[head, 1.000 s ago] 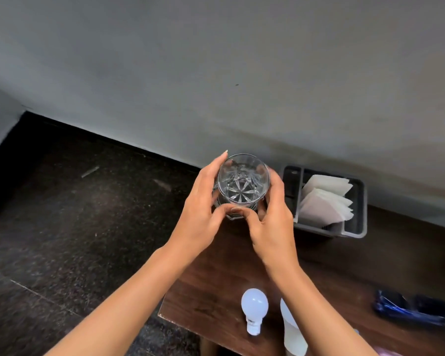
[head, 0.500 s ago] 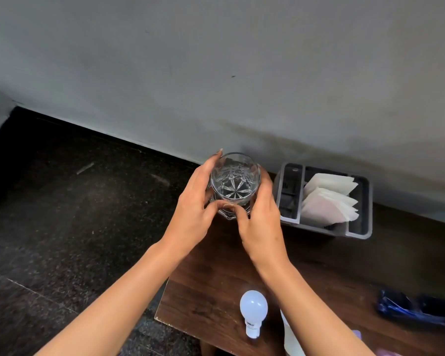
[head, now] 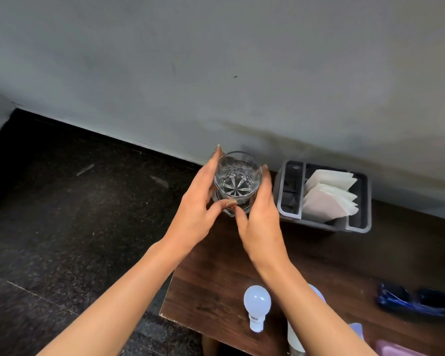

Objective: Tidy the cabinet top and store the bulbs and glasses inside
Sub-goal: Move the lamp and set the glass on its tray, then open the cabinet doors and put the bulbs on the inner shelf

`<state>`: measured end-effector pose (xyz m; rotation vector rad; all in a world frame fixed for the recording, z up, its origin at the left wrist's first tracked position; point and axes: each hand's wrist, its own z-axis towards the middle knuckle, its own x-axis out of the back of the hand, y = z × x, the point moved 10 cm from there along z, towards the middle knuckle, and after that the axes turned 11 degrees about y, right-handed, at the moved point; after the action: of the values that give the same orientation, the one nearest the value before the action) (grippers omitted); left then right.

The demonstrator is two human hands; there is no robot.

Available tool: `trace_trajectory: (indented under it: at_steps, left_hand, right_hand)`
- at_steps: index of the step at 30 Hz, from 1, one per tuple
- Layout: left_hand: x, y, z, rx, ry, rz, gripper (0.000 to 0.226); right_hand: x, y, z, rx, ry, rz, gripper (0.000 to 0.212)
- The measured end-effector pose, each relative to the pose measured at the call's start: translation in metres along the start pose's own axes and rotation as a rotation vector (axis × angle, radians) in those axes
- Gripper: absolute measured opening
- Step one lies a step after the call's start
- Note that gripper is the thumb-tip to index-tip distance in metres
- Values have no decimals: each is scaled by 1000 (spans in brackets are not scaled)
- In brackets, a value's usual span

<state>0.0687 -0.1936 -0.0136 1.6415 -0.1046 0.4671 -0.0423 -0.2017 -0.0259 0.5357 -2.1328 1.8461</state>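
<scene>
tumbler (head: 238, 176) has sunk toward the tabletop (head: 216, 265) corner; left hand (head: 193, 209) and right hand (head: 262, 219) still clasp it, not yet stored.

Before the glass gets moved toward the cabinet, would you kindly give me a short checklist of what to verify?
1. Grip: left hand and right hand hold the glass by its sides, thumbs in front: ok.
2. Glass upright, mouth up: ok.
3. Glass looks empty: ok.
4. Glass apart from the grey caddy to its right: ok.
5. Bulb lies loose near the front edge of the cabinet top, close to the right forearm: not ok.
6. Cabinet door open and shelf free: out of view, cannot tell.
</scene>
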Motion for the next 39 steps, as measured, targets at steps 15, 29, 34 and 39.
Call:
trace_trajectory:
  at_steps: [15,29,34,39]
  left_hand:
    - [23,34,-125,-259,389,337,44]
    - [-102,-48,-345,47,172,215,24]
    - [-146,-96,-358,69,139,220,44]
    - [-181,-130,-321,-128,201,142,44]
  right_hand:
    - [63,-31,-101,275,362,-25,45]
    - [197,83,-304,287,566,-243,25]
    - [178,174,-333,158,561,-138,39]
    - [127,265,-298,57,401,-61,55]
